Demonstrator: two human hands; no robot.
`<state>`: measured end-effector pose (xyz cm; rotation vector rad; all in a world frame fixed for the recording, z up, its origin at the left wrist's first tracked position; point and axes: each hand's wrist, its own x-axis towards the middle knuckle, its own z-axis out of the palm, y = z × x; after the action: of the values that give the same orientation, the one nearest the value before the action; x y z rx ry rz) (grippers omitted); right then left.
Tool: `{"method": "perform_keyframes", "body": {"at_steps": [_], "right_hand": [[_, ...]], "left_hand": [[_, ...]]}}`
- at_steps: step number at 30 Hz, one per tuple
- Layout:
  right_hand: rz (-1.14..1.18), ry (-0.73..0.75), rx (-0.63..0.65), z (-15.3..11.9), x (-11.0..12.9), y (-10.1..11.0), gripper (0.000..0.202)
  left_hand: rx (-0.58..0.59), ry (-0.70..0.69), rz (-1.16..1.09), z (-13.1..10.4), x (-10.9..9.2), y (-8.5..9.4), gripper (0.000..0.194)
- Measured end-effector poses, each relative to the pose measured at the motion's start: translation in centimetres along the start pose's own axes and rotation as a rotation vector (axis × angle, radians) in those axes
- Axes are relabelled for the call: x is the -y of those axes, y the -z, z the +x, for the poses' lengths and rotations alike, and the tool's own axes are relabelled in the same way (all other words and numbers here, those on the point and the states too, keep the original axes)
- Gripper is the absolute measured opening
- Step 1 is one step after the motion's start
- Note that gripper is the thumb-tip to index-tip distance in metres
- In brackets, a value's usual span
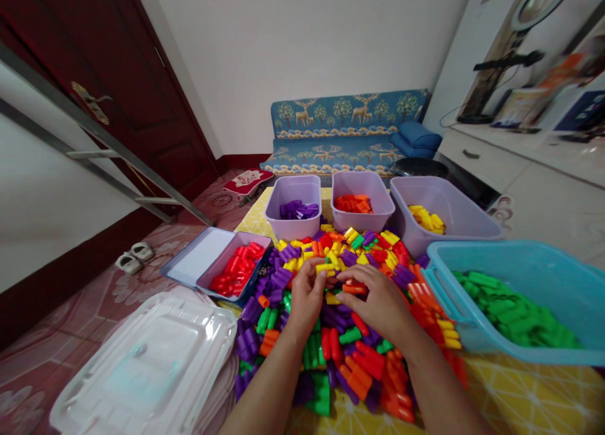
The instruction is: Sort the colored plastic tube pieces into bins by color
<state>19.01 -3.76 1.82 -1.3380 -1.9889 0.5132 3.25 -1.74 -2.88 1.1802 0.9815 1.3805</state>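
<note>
- Landmark for all positions: the pile of mixed plastic pieces (334,319), in red, orange, yellow, green and purple, spread over the worktop (524,394), which has a yellow patterned cover.
- Left hand (306,296): over the middle of the pile, fingers curled and thumb close to the forefinger, a narrow gap. A yellow piece (324,268) sits at the fingertips; whether it is gripped cannot be determined.
- Right hand (378,297): over the pile, just beside the left hand, fingers bent. An orange piece (354,289) shows between thumb and fingers; a firm hold cannot be confirmed.
- Far side of the pile, left: lilac bin (293,229) containing purple pieces (299,210).
- Far side of the pile, centre: second lilac bin (363,221) containing orange pieces (352,203).
- Far side of the pile, right: larger lilac bin (467,224) containing yellow pieces (426,220).
- Right of the pile: turquoise tub (529,258) containing green pieces (515,309).
- Left of the pile: box with its lid folded open (203,258), containing red pieces (239,268).
- Near left of the pile: white translucent lids (142,365), stacked.
- Well beyond the pile: blue sofa (331,151) with a deer-and-tree pattern.
</note>
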Motion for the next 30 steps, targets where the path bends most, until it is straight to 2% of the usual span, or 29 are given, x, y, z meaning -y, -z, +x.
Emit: {"method": "perform_keyframes", "body": {"at_steps": [4, 6, 8, 11, 15, 18, 21, 23, 26, 30], "right_hand": [[-0.142, 0.057, 0.152, -0.3, 1.2, 0.0, 0.026], [-0.229, 0.080, 0.196, -0.4, 1.5, -0.5, 0.025], [-0.297, 0.078, 0.202, -0.3, 1.6, -1.1, 0.016], [-0.254, 0.032, 0.119, -0.2, 1.4, -1.6, 0.013], [0.079, -0.067, -0.105, -0.1, 0.8, -1.5, 0.016], [0.272, -0.160, -0.199, -0.1, 0.3, -1.7, 0.018], [0.372, -0.202, -0.181, -0.2, 0.0, -2.1, 0.024], [0.347, -0.182, -0.149, -0.1, 0.0, -2.1, 0.028], [0.268, -0.165, -0.114, -0.1, 0.1, -1.8, 0.018], [0.274, -0.225, -0.076, -0.2, 0.4, -0.7, 0.016]], "left_hand": [[-0.097, -0.037, 0.043, 0.0, -0.5, 0.2, 0.025], [-0.097, -0.028, 0.046, -0.1, -0.6, 0.2, 0.025], [-0.071, -0.025, 0.033, -0.1, -0.8, 0.2, 0.026], [-0.036, -0.037, -0.009, -0.3, -1.0, 0.1, 0.027], [-0.025, -0.052, -0.057, -0.4, -1.2, 0.0, 0.026], [0.029, -0.059, -0.077, -0.5, -1.3, -0.1, 0.026], [0.116, -0.055, -0.077, -0.7, -1.3, -0.1, 0.026], [0.176, -0.040, -0.046, -0.8, -1.2, 0.0, 0.028], [0.259, -0.026, 0.035, -1.2, -1.2, 0.1, 0.030], [0.273, -0.068, 0.141, -1.5, -1.4, 0.0, 0.033]]}}
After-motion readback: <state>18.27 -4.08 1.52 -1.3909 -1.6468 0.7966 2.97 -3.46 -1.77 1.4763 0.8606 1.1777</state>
